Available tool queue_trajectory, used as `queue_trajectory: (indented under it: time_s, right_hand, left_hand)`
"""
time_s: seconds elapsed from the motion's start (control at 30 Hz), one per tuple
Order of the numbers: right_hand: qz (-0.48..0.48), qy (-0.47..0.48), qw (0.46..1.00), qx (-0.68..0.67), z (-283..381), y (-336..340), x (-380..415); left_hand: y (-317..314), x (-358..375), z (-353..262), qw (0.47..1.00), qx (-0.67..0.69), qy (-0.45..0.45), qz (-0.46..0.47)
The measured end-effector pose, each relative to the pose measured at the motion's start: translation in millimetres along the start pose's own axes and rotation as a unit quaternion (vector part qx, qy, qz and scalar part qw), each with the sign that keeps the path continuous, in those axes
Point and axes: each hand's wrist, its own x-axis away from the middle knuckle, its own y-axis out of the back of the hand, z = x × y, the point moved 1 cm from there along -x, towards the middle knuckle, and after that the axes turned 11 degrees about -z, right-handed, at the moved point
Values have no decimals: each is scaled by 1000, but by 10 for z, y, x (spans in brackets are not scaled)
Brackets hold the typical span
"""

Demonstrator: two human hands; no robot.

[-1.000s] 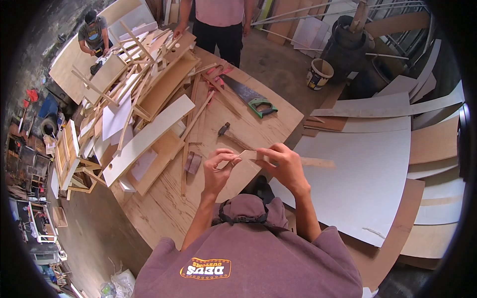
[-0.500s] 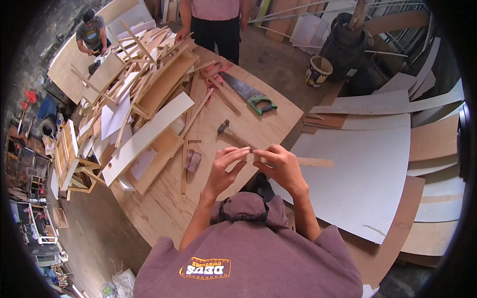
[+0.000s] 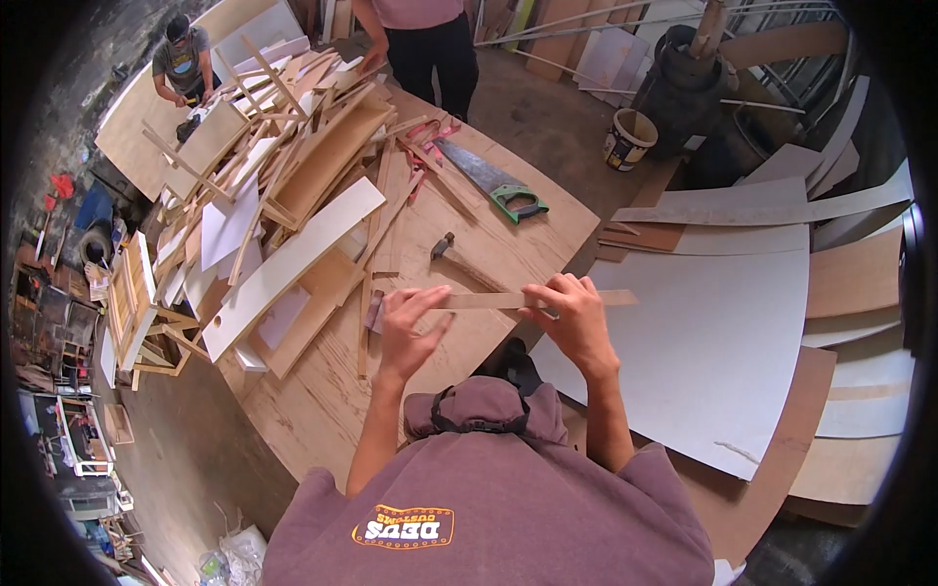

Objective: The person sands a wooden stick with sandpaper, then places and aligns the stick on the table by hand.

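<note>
A thin, flat wooden strip (image 3: 484, 301) is held level in front of my chest, above the plywood tabletop. My left hand (image 3: 405, 327) has its fingers along the strip's left end, with the thumb dropped slightly below. My right hand (image 3: 575, 320) pinches the strip further along, and its far end sticks out to the right. Just beyond the strip lies a hammer (image 3: 469, 265), head toward the upper left. A handsaw (image 3: 484, 178) with a green handle rests farther back. Partly hidden behind my left hand is a small brownish block-like object (image 3: 374, 311).
A large heap of scrap boards (image 3: 283, 205) covers the table's left side. White panels (image 3: 684, 342) stand low on the right. One person (image 3: 430, 54) stands across the table; another person (image 3: 184, 68) is at the far left. A bucket (image 3: 630, 139) sits on the floor.
My hands have moved apart: the left one went left, the right one slightly right and down. More of the wooden strip shows between them, and its right end has shifted left.
</note>
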Motion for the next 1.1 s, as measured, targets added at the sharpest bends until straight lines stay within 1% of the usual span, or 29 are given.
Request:
queue_trajectory:
  time_s: [0.03,0.07,0.13,0.2,0.27,0.33,0.37,0.43,0.53,0.57,0.6,0.67,0.7,0.73,0.77,0.83,0.93,0.97,1.0,1.03,1.1]
  right_hand:
    - [0,0,1000,0,12,-27,8]
    - [6,9,1000,-5,42,-69,25]
    - [15,21,1000,-11,120,-163,58]
    - [15,30,999,-39,206,-245,85]
    - [11,23,999,-21,228,-236,91]
    - [-36,28,999,22,191,-125,72]
    - [-36,26,999,25,140,-65,76]
    - [-102,-11,993,56,-11,62,80]
    - [-125,-15,990,65,-166,140,111]
    - [-115,-19,993,33,-166,150,131]
    - [-115,-19,993,34,-151,126,143]
    - [-136,-66,987,-45,-92,34,154]
    - [-137,-67,987,-45,-63,3,146]
    - [-132,-36,989,-57,-26,-26,135]
    - [-127,-6,989,-70,20,-57,126]
    - [-123,3,988,-94,159,-91,106]
    - [-136,14,983,-122,276,-103,41]
    - [-146,-11,979,-145,269,-105,40]
    - [-156,-36,973,-168,261,-107,42]
    - [-156,-37,973,-168,253,-105,49]
    - [-132,-51,975,-174,229,-107,67]
  left_hand:
    - [1,-31,-103,996,-62,-70,16]
    - [-34,-32,-172,996,-62,-69,16]
    - [-172,-9,-322,982,-121,-129,60]
    - [-296,17,-352,981,-119,-135,70]
    - [-393,30,-274,989,-50,-84,107]
    - [-334,-11,-186,989,-47,-100,97]
    - [-264,-20,-113,992,-39,-85,84]
    - [-109,-48,-27,996,-31,-48,69]
    - [26,-31,43,996,-33,-23,74]
    - [27,-21,48,997,-33,-23,73]
    - [25,-5,56,997,-18,-13,74]
    - [2,8,56,997,-3,-4,75]
    - [-38,9,29,997,9,-33,71]
    - [-84,16,-2,996,20,-61,67]
    - [-161,38,-28,996,19,-61,67]
    - [-305,79,-97,993,92,-18,68]
    - [-305,16,-180,990,112,1,80]
    - [-302,14,-179,990,113,1,80]
    - [-287,14,-165,987,135,25,83]
    - [-269,12,-151,982,158,49,87]
    - [-221,-3,-141,985,140,35,96]
